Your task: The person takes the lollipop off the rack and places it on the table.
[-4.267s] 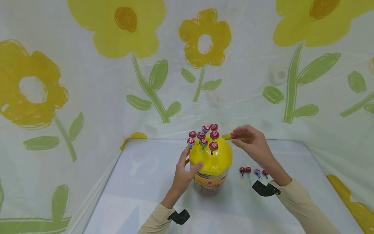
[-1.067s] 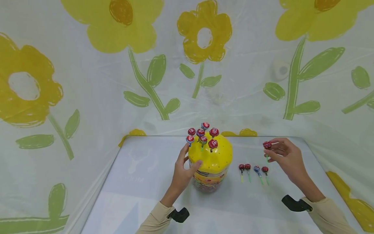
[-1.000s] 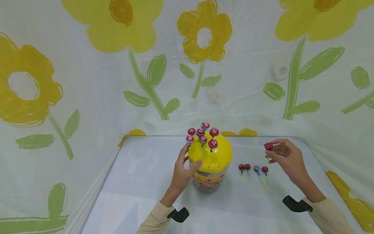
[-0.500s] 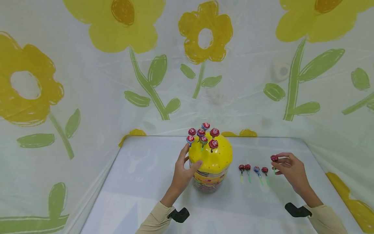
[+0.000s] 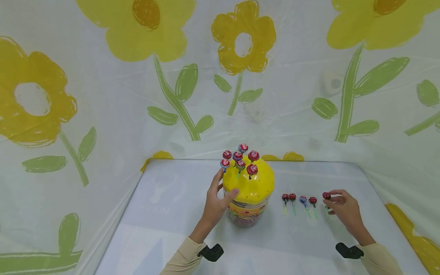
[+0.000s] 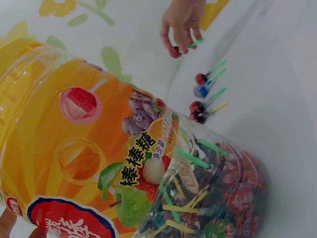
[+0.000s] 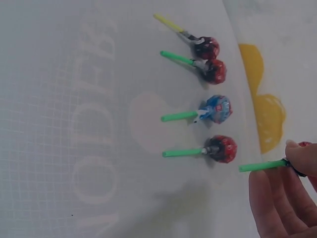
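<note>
My left hand [image 5: 215,203] grips the side of a round plastic candy jar [image 5: 246,215], its thumb on the yellow lid [image 5: 252,191]. Through the clear base in the left wrist view, many wrapped lollipops [image 6: 242,198] show inside. Several lollipops [image 5: 252,169] stand upright by their sticks in the lid. To the right, my right hand [image 5: 346,209] pinches a red-wrapped lollipop [image 5: 326,195], whose green stick [image 7: 262,165] points away from the fingers. Whether it touches the table cannot be told. Beside it lie several lollipops in a row, the nearest a red one [image 5: 312,200].
The blue-wrapped lollipop [image 7: 217,109] lies within the row, heads toward the far side. A pale table [image 5: 154,214] bears everything. Behind it hangs a flower-printed cloth [image 5: 282,126], with folds along the table's sides.
A back red lollipop has left the lid and is in my right hand. That hand has moved right, then down toward the table beside the row. My left hand stays on the jar.
</note>
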The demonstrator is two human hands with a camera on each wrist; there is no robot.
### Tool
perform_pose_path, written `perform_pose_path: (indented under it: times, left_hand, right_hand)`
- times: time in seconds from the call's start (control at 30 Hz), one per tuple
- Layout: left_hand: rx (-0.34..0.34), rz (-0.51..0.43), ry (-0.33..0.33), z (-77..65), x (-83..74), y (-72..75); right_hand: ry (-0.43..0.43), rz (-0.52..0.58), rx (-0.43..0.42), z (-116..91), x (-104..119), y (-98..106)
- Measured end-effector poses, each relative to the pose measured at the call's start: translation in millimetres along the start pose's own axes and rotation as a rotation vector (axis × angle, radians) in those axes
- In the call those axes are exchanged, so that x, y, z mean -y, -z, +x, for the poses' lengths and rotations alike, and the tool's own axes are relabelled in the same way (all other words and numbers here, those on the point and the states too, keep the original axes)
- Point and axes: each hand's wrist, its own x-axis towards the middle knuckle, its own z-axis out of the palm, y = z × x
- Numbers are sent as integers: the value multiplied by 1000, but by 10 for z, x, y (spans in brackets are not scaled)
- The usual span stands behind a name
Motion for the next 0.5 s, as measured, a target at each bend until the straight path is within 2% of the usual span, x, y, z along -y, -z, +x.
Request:
perform_pose_path:
  times: [0.13,0.5]
  left_hand:
    - [2,0,3,-1,0,1]
    - [-4,-1,-3,-1,0,0]
  right_hand:
    - [-43,-24,-10,30,-129,-35]
    - [-104,-122,-20,65,-235,-162]
